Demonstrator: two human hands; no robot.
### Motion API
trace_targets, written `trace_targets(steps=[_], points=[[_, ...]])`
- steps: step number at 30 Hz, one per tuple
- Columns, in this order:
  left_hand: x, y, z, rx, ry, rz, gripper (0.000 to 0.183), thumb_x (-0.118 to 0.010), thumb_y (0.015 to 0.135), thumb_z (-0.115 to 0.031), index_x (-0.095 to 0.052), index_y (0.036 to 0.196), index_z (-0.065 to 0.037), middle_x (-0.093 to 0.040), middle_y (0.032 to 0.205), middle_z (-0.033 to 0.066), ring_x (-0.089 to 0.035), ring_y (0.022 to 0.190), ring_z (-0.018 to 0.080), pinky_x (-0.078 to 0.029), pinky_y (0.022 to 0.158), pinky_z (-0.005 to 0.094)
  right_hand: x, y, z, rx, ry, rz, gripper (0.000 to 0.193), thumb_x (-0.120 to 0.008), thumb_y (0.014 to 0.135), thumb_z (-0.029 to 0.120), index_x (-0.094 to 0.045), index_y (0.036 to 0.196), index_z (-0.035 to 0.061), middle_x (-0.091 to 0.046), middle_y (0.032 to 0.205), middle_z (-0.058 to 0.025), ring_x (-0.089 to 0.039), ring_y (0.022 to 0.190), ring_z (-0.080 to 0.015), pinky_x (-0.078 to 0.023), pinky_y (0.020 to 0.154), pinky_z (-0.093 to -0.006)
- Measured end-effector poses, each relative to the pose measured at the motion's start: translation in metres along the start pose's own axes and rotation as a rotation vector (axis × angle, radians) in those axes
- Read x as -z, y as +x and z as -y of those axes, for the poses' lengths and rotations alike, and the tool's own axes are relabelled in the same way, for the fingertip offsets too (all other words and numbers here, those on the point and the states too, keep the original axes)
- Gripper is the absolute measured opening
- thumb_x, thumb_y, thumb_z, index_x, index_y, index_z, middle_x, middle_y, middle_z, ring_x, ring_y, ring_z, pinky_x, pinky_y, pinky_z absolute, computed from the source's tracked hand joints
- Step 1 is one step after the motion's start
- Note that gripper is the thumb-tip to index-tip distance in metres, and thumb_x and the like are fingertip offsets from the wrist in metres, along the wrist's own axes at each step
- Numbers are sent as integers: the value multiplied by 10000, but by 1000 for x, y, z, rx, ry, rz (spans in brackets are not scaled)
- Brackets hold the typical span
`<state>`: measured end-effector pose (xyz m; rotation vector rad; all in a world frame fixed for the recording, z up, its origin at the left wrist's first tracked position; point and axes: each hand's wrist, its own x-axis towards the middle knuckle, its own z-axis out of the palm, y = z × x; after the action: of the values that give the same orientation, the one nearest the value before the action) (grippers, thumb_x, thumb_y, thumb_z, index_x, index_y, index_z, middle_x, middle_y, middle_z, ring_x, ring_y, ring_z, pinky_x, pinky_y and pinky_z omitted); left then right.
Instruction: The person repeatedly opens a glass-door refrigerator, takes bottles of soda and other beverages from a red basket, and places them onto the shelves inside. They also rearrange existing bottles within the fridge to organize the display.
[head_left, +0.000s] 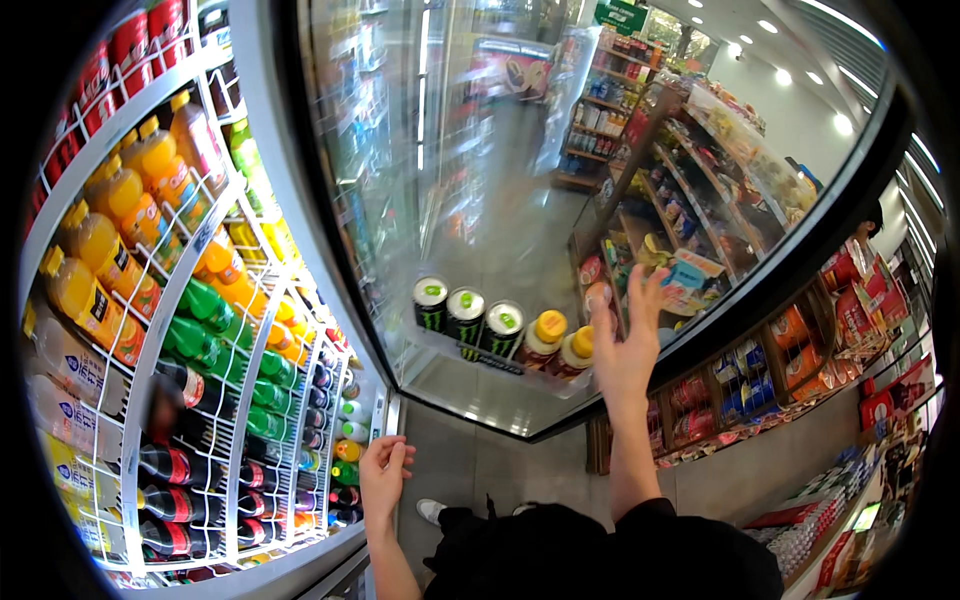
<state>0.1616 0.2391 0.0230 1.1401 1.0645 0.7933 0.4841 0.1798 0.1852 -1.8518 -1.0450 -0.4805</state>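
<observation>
Against the swung-open glass door (560,180), right hand (625,345) points fingers upward.

The 1 head-worn fisheye view looks steeply down from close above the person's own raised arms, facing the open cooler's shelves (190,300) on the left, its glass door (480,200) ahead and store shelves (720,200) far right.

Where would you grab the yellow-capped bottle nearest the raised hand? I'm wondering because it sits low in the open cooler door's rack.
Take the yellow-capped bottle by its cap and neck, coming from above. Only its top rises clear of the door rack; another bottle crowds its left side. The right hand is open beside it.
</observation>
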Motion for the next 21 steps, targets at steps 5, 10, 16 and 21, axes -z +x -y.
trace_targets(steps=[5, 10, 16, 21], points=[[-63, -24, 4, 26, -55, 60, 170, -574, 977, -110, -616, 1101, -2, -708, 945, 109, -673, 795, 151, -543, 617, 255, 47, -13, -41, -25, 374, 4, 366, -629, 941, 92, -590, 1284, -30, -495, 1415, -230, -489, 1305, -334, -374, 1082, -388], [-128, -47, 13, -51, -6, 148, 364, -656, 925, -91, -514, 1246, 4, -528, 1336, 172, -632, 1083, 210, -571, 719, 285, 105, -43, -115, -146, 619, -385, 145, -561, 978, 29, -639, 1055, -65, -659, 968, -102, -630, 868, -137, -500, 828, -249], [-215, -78, 5, -236, 58, 353, 661, -705, 887, -88, -341, 1435, -20, -404, 1444, 166, -414, 1356, 307, -506, 954, 357, 128, -47, -194, -412, 528, -8, 314, -503, 1041, 256, -611, 1207, 12, -655, 1105, -70, -615, 996, -122, -493, 835, -258], [-260, -100, 19, -236, 128, 452, 508, -678, 914, -82, -456, 1363, 0, -498, 1367, 165, -482, 1297, 239, -503, 938, 325, 118, -70, -194, -356, 755, 348, 415, -490, 1037, 361, -571, 1267, 26, -667, 1090, -102, -597, 1014, -152, -468, 913, -309]])
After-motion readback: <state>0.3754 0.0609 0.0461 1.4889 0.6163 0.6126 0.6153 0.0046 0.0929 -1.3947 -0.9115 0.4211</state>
